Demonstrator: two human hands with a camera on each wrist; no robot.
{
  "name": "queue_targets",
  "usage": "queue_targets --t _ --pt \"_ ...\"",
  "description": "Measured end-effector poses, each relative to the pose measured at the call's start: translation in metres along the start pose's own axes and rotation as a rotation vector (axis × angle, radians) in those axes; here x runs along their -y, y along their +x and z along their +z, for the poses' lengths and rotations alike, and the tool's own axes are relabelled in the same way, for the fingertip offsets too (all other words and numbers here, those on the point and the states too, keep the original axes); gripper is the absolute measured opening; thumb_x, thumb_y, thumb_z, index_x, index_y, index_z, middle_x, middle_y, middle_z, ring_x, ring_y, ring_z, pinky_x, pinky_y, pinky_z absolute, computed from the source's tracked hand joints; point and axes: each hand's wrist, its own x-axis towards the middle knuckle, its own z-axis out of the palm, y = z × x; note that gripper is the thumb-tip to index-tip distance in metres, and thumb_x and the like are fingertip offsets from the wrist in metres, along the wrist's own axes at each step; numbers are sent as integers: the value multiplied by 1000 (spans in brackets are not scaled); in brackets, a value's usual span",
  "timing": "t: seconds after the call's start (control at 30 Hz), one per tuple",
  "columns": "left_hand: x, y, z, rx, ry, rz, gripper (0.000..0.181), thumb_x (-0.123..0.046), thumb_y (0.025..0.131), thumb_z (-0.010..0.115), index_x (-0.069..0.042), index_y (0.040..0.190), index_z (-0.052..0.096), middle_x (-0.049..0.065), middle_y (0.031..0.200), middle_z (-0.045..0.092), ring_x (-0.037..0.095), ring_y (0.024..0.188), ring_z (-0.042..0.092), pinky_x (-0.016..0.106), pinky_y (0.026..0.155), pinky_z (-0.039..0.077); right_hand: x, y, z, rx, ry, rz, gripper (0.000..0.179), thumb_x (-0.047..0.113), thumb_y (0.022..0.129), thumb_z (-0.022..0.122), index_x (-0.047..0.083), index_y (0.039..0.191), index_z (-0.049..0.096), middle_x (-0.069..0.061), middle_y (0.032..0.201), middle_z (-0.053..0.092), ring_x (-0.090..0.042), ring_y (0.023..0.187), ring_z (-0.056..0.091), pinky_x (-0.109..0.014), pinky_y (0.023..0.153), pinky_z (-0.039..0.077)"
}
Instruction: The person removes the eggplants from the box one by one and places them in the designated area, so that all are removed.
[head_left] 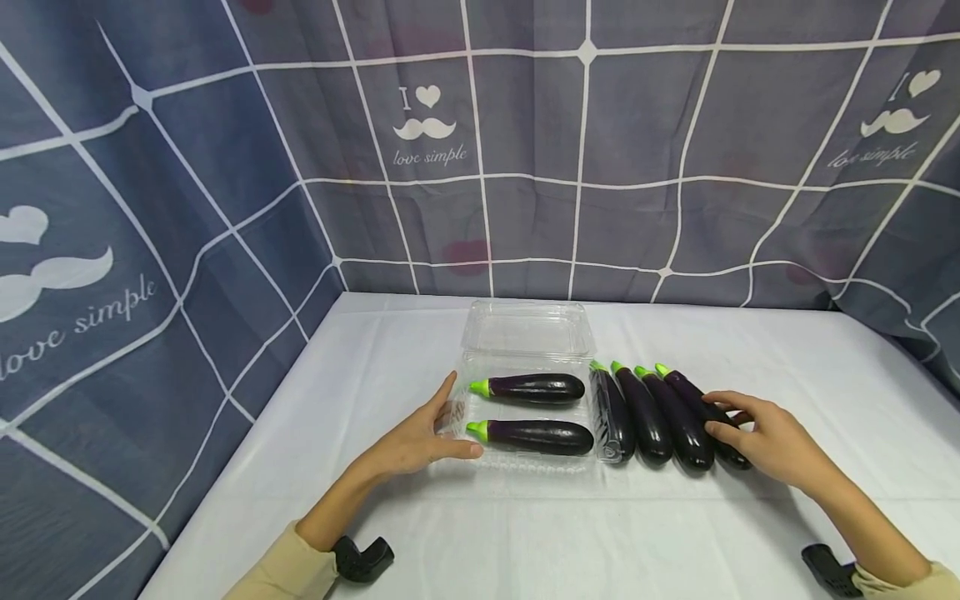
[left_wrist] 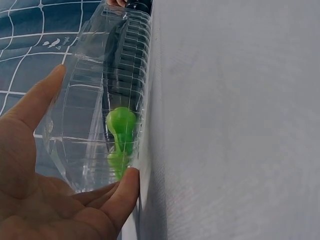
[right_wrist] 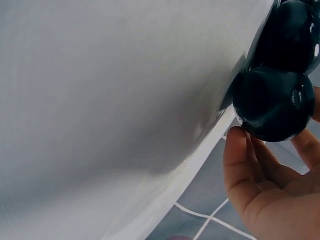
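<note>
A clear plastic clamshell box [head_left: 528, 329] lies opened out, its lid toward the back. Two dark purple eggplants with green stems lie crosswise in its base, the far eggplant [head_left: 537, 388] and the near eggplant [head_left: 536, 437]. My left hand [head_left: 420, 437] touches the box's left end with straight, spread fingers, thumb along the near side. Several eggplants stand in a row to the right; clear plastic shows over the leftmost one [head_left: 617, 417]. My right hand [head_left: 772, 437] holds the rightmost eggplant [head_left: 684, 387] between thumb and fingers. In the right wrist view, that eggplant's rounded end [right_wrist: 274, 102] sits against my fingers.
A white cloth [head_left: 517, 533] covers the table. Grey-blue checked curtains [head_left: 525, 217] hang behind it and along the left side. Black straps with small mounts [head_left: 363, 560] sit at both wrists.
</note>
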Motion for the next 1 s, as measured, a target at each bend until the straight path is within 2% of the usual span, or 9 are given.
queue_targets --t 0.3,0.4,0.63,0.7,0.83,1.0 --pt "2 -2 -4 -21 13 -12 121 -41 77 84 -24 160 -3 23 160 10 33 146 17 51 114 22 4 3 3 -34 25 5 43 23 96 67 -5 128 59 -27 116 64 -45 102 61 -57 77 50" --pt "2 -2 -4 -13 7 -5 121 -40 78 84 -24 160 -4 21 161 9 31 147 14 49 115 21 5 2 3 -77 32 -2 42 22 97 65 -6 127 59 -29 115 63 -46 104 59 -56 81 49" --pt "1 -1 -3 -6 13 -3 121 -41 78 84 -23 160 -4 21 161 8 31 147 14 49 115 21 14 2 0 -178 47 -35 35 20 96 67 -2 122 63 -25 118 63 -41 103 59 -51 82 48" --pt "1 -1 -2 -7 12 -4 122 -41 78 84 -23 160 -4 21 161 8 31 147 14 49 115 21 19 3 0 -202 55 -47 32 19 95 67 -1 120 65 -23 117 63 -39 103 59 -47 83 49" --pt "0 -1 -1 -8 9 -7 121 -41 78 84 -24 160 -4 22 161 9 32 147 15 51 114 23 32 3 1 -238 70 -76 27 17 93 69 3 117 68 -16 115 65 -27 102 58 -25 85 47" --pt "0 1 1 -12 4 -7 121 -41 77 84 -25 160 -3 21 161 11 32 147 17 51 113 25 48 3 2 -239 114 -141 26 13 92 71 6 117 68 -9 114 66 -12 99 57 -19 86 43"
